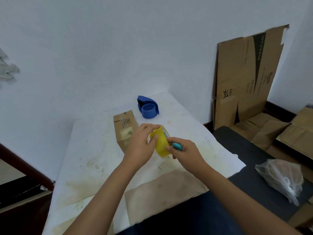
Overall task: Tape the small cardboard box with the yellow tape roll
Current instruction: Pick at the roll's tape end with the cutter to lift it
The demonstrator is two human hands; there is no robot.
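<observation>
My left hand (141, 143) and right hand (183, 150) both grip the yellow tape roll (160, 144), held above the worktop (88, 150). The right hand also clasps a small teal tool (177, 146). The small cardboard box (124, 130) sits just behind, near a blue dispenser (148, 107).

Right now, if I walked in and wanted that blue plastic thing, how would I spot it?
Look at the white-covered table against the pale wall. At its far end, beyond the small cardboard box and the hands, sits the blue tape dispenser. It is the only blue item there, a curved shell around a round hub, with no roll loaded.
</observation>
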